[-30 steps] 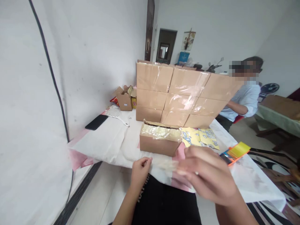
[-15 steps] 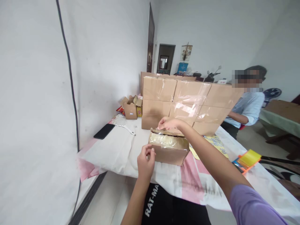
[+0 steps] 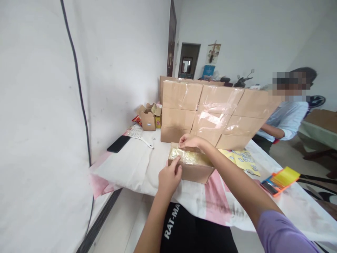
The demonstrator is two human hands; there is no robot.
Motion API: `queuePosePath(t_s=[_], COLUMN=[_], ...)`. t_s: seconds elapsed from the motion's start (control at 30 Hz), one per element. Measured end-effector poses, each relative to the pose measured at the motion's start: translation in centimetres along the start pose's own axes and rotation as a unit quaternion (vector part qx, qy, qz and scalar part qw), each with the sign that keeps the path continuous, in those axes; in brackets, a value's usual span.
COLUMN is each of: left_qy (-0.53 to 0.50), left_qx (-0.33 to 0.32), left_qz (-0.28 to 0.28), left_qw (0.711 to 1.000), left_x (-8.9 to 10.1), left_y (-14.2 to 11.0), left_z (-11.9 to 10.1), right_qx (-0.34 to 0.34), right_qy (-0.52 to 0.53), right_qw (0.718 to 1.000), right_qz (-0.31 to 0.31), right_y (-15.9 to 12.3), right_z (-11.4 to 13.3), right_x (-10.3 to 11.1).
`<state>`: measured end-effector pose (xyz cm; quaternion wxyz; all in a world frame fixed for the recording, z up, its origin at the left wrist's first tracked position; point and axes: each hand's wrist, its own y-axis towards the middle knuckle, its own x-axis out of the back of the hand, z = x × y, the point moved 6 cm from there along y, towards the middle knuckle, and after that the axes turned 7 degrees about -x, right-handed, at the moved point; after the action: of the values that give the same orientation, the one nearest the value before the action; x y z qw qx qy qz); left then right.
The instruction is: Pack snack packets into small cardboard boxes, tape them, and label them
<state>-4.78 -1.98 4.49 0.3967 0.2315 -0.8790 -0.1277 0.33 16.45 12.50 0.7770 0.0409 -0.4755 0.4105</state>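
Observation:
A small brown cardboard box (image 3: 196, 173) stands near the table's front edge, with shiny clear tape (image 3: 188, 156) over its top. My left hand (image 3: 170, 177) is at its near left corner; the index finger is stretched onto the taped top and the thumb is apart from it. My right hand (image 3: 191, 141) reaches across to the far top edge, its fingers pinched together at the edge of the cardboard. Whether a bit of tape is also between those fingertips I cannot tell. The right forearm hides the box's far right corner.
Taped cartons (image 3: 213, 116) form a wall behind the box. To the left lie a black phone (image 3: 119, 144) and a white perforated paddle (image 3: 137, 134). On the right are yellow printed sheets (image 3: 246, 161) and an orange tape dispenser (image 3: 281, 181). A person (image 3: 286, 117) sits beyond the table.
My right hand has gone from holding a blurred clear strip in front of the box to the box's far top edge. My left hand has moved up onto the box's top.

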Motion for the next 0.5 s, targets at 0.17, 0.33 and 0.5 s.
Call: queuePosePath(t_s=[0.17,0.33,0.5], left_qy=[0.010,0.015,0.090], left_qx=[0.020,0.039,0.081], left_qz=[0.015,0.034,0.084], left_qw=[1.000,0.999,0.989], left_x=[-0.6,-0.9,0.7], left_y=[-0.8,-1.1,-0.6], left_z=[0.0,-0.1,-1.7], right_qx=[-0.005,-0.016,-0.060], right_qy=[-0.044,-0.079,-0.081], right_qw=[0.998,0.994,0.988], right_qz=[-0.052,-0.076,-0.115], right_y=[0.1,0.1,-0.8], right_z=[0.0,0.0,-2.1], right_x=[0.1,0.3,1.3])
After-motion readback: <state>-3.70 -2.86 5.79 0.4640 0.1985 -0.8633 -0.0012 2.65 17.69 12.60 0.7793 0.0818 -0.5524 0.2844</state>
